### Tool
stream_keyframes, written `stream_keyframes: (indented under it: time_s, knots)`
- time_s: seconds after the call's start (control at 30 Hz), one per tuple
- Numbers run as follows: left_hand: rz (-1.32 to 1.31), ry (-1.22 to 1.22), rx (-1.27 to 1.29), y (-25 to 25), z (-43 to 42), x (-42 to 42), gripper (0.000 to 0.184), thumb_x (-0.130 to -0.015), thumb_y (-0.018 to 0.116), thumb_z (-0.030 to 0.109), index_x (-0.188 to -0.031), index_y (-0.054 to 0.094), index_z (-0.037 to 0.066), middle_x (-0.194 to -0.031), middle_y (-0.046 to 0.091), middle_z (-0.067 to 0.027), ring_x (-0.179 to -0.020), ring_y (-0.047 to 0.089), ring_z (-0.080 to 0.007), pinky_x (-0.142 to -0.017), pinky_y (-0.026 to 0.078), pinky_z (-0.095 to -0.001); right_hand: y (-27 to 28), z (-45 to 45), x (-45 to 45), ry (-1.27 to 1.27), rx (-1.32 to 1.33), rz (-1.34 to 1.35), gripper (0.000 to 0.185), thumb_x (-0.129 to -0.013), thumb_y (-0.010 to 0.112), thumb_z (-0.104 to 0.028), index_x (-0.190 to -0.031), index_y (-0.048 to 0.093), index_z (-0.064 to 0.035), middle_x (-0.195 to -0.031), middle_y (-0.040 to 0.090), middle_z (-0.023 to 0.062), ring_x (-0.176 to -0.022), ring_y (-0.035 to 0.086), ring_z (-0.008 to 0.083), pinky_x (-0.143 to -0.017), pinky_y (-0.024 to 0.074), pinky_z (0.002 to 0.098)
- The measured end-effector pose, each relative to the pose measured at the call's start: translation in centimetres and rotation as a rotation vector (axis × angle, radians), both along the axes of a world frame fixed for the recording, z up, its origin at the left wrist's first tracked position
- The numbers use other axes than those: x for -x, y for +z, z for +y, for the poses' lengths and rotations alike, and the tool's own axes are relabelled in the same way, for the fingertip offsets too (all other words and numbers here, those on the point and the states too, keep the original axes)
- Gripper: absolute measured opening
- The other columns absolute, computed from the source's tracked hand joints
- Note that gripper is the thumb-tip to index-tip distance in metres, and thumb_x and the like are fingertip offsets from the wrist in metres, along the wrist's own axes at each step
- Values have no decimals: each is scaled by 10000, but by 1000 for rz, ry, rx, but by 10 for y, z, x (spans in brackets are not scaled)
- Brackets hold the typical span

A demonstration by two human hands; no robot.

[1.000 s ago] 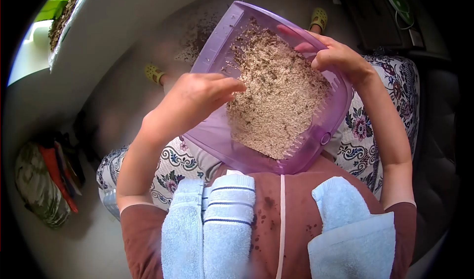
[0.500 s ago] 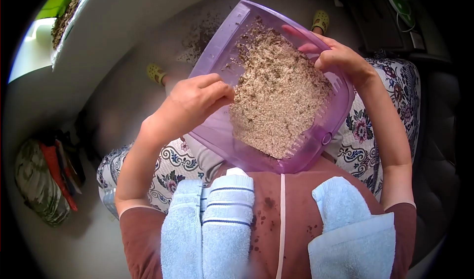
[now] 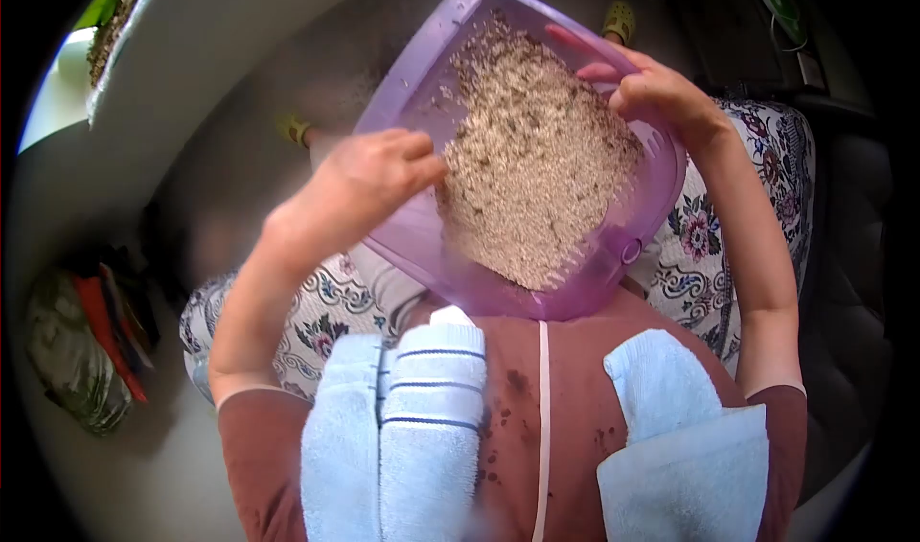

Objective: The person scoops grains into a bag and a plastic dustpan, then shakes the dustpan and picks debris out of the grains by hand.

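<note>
A translucent purple tray [image 3: 402,92] is tilted over my lap, with a heap of pale grain-like bits mixed with darker flecks [image 3: 546,159] in it. My right hand [image 3: 656,96] grips the tray's upper right edge, thumb inside the rim and fingers seen through the plastic. At the heap's left side, my left hand [image 3: 388,168] hovers over the tray with its fingers curled together in a pinch. Whatever those fingertips hold, if anything, is too small to make out.
Light blue towels [image 3: 431,417] hang over my chest. I sit on a floral-patterned cover [image 3: 700,226]. Yellow clogs [image 3: 620,22] are on the floor beyond the tray. A bag with a red strip [image 3: 101,341] lies at the left. A white-edged ledge [image 3: 125,44] holds brown bits at the upper left.
My left hand has drawn back slightly to the left, its fingers curling closer together. The tray has shifted a little upward in view, my right hand still on it.
</note>
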State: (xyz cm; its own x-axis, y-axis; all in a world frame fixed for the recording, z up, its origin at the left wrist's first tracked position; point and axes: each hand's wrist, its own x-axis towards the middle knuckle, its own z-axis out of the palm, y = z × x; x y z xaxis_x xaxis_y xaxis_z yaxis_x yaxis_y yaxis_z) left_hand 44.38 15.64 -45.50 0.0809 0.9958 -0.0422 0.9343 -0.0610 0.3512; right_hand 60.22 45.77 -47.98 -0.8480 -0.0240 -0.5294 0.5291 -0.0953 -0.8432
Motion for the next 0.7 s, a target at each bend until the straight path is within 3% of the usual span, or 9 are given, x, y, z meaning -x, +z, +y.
stream_keyframes:
  time_s: [0.23,0.3,0.37,0.43,0.47,0.5,0.53,0.63,0.7]
  knots:
    - [-66,45,-111,1,-8,2,129,-817,657,71,-929,602,39,-867,574,-64,-797,608,-229,-684,504,-326,3,-9,5,33,-96,169,852,-651,600,-233,-1463,383,-93,-1494,377,21,-1110,490,105,-840,452,193]
    - [-201,128,-202,16,-10,23,152,-814,671,20,-948,600,22,-917,604,-69,-774,621,-226,-673,508,-313,3,-3,3,30,-20,52,771,-681,607,-218,-1431,447,-134,-1171,514,57,-926,490,78,-806,439,208]
    - [-388,401,-405,7,-20,58,172,-830,663,15,-998,627,30,-986,623,-101,-828,633,-250,-723,521,-296,2,-6,3,-57,91,131,814,-688,591,-163,-1472,376,-128,-1204,529,76,-864,511,67,-760,456,194]
    - [7,601,-456,-29,-26,103,374,-848,683,97,-1211,591,103,-1209,567,-184,-988,622,-333,-810,528,-342,3,3,-1,-71,154,5,936,-602,579,-117,-1500,316,-146,-1276,514,143,-963,590,174,-824,490,248]
    - [547,777,-340,-47,-33,111,603,-866,689,248,-1410,431,205,-1390,406,-258,-1139,552,-410,-891,507,-405,2,4,-3,-102,170,6,942,-601,583,-118,-1502,310,-148,-1289,500,151,-964,595,180,-844,486,250]
    - [494,937,-282,-71,-49,118,688,-894,640,383,-1478,300,252,-1455,287,-287,-1200,501,-443,-914,486,-433,3,4,-5,-135,185,12,947,-600,587,-119,-1504,304,-149,-1303,487,160,-965,599,187,-863,482,251]
    - [193,1114,-325,-82,-53,108,669,-938,573,418,-1483,290,150,-1378,431,-245,-1152,555,-366,-905,492,-396,6,4,-7,-170,171,20,941,-603,596,-126,-1500,312,-152,-1311,475,169,-1008,591,199,-907,475,272]
    - [-1495,1130,-573,-115,-36,31,683,-970,455,517,-1428,366,18,-1226,588,-122,-1140,555,-199,-975,436,-325,-12,7,-7,-293,207,123,849,-669,555,-111,-1488,349,-198,-1258,487,97,-1043,504,158,-887,453,288]
    - [-2128,965,-554,-97,-15,-40,705,-965,383,583,-1409,402,36,-1328,520,-140,-1262,464,-227,-1073,348,-357,-25,6,-2,-332,184,198,843,-678,562,-90,-1487,349,-188,-1359,437,81,-1137,452,186,-905,448,287]
